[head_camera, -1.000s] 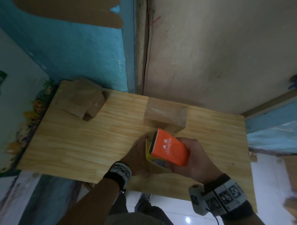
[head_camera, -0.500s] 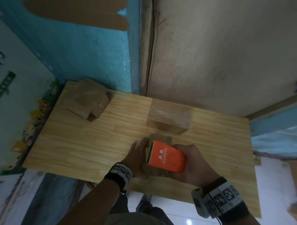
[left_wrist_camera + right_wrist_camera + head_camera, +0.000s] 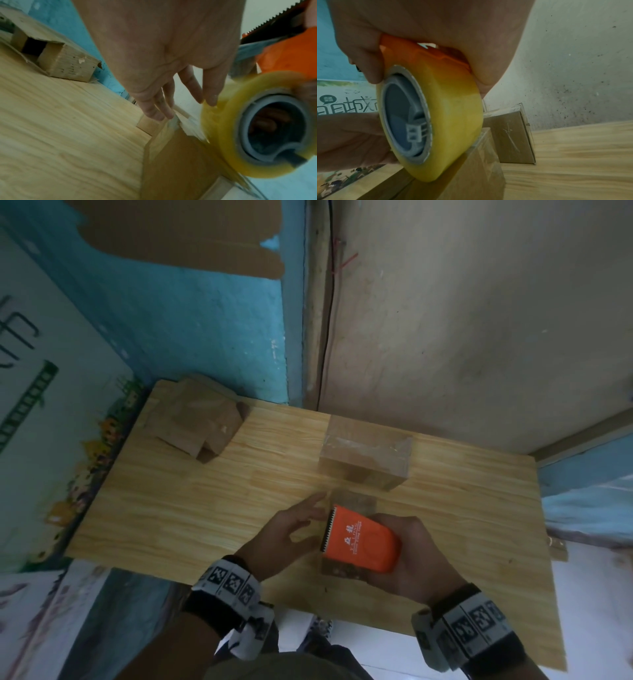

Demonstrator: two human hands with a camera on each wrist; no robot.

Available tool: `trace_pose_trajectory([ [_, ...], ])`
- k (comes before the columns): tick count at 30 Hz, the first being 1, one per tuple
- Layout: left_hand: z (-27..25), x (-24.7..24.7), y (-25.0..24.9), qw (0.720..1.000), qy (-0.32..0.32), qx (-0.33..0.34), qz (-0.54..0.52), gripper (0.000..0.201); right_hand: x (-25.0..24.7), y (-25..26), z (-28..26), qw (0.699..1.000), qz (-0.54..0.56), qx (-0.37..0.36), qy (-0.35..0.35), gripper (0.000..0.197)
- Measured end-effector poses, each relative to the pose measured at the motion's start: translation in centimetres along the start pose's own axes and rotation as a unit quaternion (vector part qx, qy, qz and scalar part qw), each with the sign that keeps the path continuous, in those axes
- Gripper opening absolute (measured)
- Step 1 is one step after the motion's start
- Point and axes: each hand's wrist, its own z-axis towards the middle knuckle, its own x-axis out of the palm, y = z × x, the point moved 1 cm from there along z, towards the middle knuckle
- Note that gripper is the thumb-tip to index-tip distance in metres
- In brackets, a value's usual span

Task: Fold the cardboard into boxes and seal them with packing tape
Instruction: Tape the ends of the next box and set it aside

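- Far left corner of the tabletop: a stack of flat and half-folded cardboard blanks; one shows an open, untaped end in the left wrist view. We judge these as still to be folded and sealed.
- Far edge, right of centre: a finished box, glossy with clear tape over its top and sides. We count this one as done.
- Near edge, centre: the box in hand, mostly hidden under the dispenser; its far end and a strip of its near side show. Tape film already lies on its top face in the right wrist view, so we judge the sealing pass to be under way, not complete.
- Left hand: open, fingers straight and spread, beside the left face of this box. Fingertips sit at its far corner; whether they press it we cannot tell.
- Right hand: wrapped around the orange tape dispenser, serrated blade pointing left. The yellowish tape roll bears on the box top.
- Left to do, in our estimate: finish and cut this strip, then work through the left stack.
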Motion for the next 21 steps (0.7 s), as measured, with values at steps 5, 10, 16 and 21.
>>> trace_pose_trajectory([
  [5, 1.1, 0.1, 0.2, 1.000, -0.008, -0.018, 0.022, 0.040, -0.3, -0.4, -0.2, 1.000, -0.004, 0.003, 0.001, 0.056],
  [10, 1.6, 1.5, 0.1, 0.990, 0.023, -0.025, 0.140, 0.078, -0.5, -0.8, -0.5, 1.000, 0.006, -0.003, -0.007, 0.053],
  [16, 2.5, 1.7, 0.4, 0.981, -0.036, -0.092, 0.169, 0.044, -0.7, -0.9, -0.8, 1.000, 0.025, 0.000, -0.004, 0.051],
  [21, 2.5, 1.8, -1.0, 0.991, -0.012, -0.057, 0.120, 0.040, -0.9, -1.0, -1.0, 1.000, 0.027, 0.007, 0.008, 0.057],
])
